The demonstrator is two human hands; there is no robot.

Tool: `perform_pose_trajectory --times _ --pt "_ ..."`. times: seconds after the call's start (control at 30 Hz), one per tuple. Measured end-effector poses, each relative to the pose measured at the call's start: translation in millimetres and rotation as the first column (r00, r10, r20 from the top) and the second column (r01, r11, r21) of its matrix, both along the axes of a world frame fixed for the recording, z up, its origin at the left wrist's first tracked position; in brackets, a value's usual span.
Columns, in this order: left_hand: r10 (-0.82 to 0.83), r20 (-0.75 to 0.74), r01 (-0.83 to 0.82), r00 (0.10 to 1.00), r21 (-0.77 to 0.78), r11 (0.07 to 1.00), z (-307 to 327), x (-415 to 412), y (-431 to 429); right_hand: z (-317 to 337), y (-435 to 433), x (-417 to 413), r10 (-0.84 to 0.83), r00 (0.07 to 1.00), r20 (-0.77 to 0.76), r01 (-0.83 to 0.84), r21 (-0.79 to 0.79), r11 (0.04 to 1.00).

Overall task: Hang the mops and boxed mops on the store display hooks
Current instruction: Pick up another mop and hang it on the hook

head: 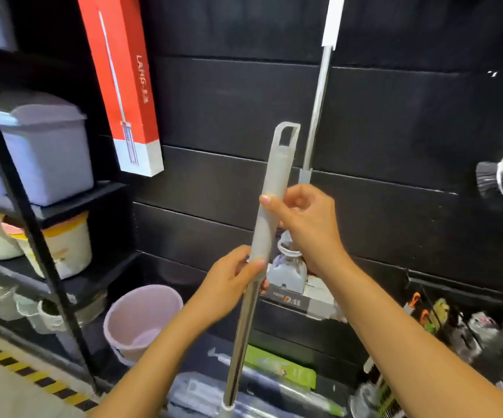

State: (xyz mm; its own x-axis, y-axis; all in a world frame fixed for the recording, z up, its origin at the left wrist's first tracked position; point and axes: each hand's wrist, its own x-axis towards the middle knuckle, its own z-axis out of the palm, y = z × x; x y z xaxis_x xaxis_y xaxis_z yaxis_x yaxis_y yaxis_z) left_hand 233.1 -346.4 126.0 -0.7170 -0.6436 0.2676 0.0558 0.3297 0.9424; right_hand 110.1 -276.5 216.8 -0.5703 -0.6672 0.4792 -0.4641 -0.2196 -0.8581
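A: Start with the big picture. What fills the view?

B: A black slatted display wall [395, 122] across the far side, and a black shelf rack [24, 206] on the left holding a lidded grey bin [45, 146] and pale tubs. A pink bucket [141, 318] sits on the floor below it.

A: What's already up on the wall?

B: A red boxed mop [123, 86] hangs at the upper left, tilted. Right of it a hung mop [319, 95] with a white-topped steel pole runs straight down the wall. So at least two items look done, though the hooks themselves are out of view.

A: And the one being worked on?

B: A mop handle [262, 236] stands near-upright in the middle, near the camera. Its grey grip ends in a hanging loop [287, 134] that sits free in the air, well below where the others hang.

A: The hands?

B: The left hand [229, 285] is closed around the pole where grey grip meets steel. The right hand [307, 221] is wrapped around the grip higher up, below the loop.

A: What's left?

B: I'd judge this mop needs lifting onto a hook. A green box [280, 369] and other packaged stock lie low on the floor; whether they are to be hung, I cannot tell.
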Motion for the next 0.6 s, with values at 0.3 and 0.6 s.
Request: perform_pose_trajectory --times 0.3,0.6 --pt "0.036 -0.141 -0.047 0.989 -0.081 0.996 103 -75 -56 102 -52 -69 0.028 0.991 -0.128 -0.057 -0.228 0.972" --pt "-0.099 -0.227 0.067 0.969 -0.145 0.987 217 -138 -107 212 -89 -113 -0.125 0.971 -0.204 0.059 -0.3 0.952"
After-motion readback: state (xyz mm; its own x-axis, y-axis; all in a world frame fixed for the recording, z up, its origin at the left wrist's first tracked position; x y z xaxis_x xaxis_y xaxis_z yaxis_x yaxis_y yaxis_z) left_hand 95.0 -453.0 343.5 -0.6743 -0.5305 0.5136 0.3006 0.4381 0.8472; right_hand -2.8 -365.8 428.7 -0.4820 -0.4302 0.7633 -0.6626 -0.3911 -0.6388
